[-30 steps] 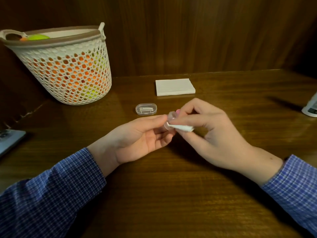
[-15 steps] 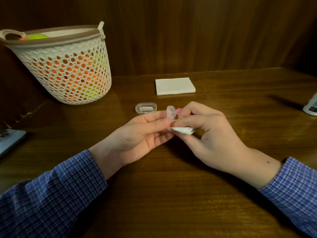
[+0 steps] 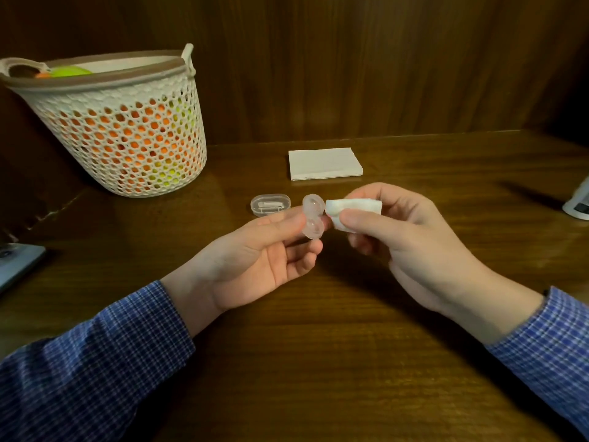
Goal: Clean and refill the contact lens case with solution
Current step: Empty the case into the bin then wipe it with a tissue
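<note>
A clear two-well contact lens case (image 3: 312, 216) stands on end above the table, pinched between the thumb and fingers of my left hand (image 3: 255, 260). Both round wells face the camera. Just to its right, my right hand (image 3: 411, 240) grips a folded white tissue (image 3: 352, 210), whose left edge touches or nearly touches the case. A small clear oval box (image 3: 270, 204) with white tools inside lies on the table behind my left hand.
A stack of white tissues (image 3: 325, 163) lies at the back centre. A white lattice basket (image 3: 127, 129) with orange and green things stands at the back left. A white object (image 3: 578, 202) sits at the right edge, a grey device (image 3: 16, 263) at the left edge.
The case has been turned upright so both wells show. My right hand has drawn the tissue out of the case and lifted it up to the right.
</note>
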Available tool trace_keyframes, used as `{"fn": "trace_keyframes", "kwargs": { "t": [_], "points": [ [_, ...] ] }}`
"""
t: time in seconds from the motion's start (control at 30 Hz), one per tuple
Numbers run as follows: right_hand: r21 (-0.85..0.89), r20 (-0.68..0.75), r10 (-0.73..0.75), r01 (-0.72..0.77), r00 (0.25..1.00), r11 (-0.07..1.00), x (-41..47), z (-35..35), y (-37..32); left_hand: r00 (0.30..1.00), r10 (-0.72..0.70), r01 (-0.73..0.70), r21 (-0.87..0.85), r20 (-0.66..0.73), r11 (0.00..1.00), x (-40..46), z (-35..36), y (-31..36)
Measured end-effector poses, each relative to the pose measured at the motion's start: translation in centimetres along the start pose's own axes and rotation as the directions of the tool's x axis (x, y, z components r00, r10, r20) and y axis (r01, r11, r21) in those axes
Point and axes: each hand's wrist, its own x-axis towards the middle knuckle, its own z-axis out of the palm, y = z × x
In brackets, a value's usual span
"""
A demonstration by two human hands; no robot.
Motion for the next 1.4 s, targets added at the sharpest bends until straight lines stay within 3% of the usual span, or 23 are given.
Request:
{"fn": "trace_keyframes", "kwargs": {
  "t": [0.2, 0.5, 0.73, 0.87, 1.0, 1.1, 1.4],
  "points": [
    [0.098, 0.020, 0.067, -0.069, 0.998, 0.993, 0.22, -0.22, 0.06, 0.999, 0.043, -0.042, 0.042, -0.018, 0.998, -0.02, 0.11, -0.11],
    [-0.296, 0.004, -0.122, 0.118, 0.993, 0.948, -0.04, 0.16, 0.28, 0.992, 0.123, -0.117, 0.188, -0.021, 0.975, -0.10, 0.23, -0.37],
    [-0.400, -0.026, -0.136, 0.114, 0.990, 0.910, -0.03, 0.15, 0.38, 0.987, 0.139, -0.113, 0.253, -0.086, 0.961, -0.24, 0.35, -0.61],
    [-0.462, 0.060, -0.165, 0.174, 0.985, 0.870, 0.04, -0.20, -0.17, 0.991, 0.105, -0.085, 0.207, -0.088, 0.975, -0.23, 0.44, -0.46],
    [-0.620, 0.169, -0.195, 0.258, 0.966, 0.741, -0.13, -0.43, -0.40, 0.995, 0.076, -0.064, 0.161, -0.070, 0.985, -0.32, 0.56, -0.33],
    [-0.641, 0.210, -0.236, 0.316, 0.949, 0.700, -0.25, -0.37, -0.32, 0.993, 0.081, -0.065, 0.183, -0.081, 0.981, -0.29, 0.54, -0.40],
    [-0.410, 0.104, -0.099, 0.133, 0.990, 0.903, 0.02, -0.44, -0.02, 0.988, 0.133, -0.113, 0.234, -0.073, 0.966, -0.22, 0.12, -0.55]
  ]
}}
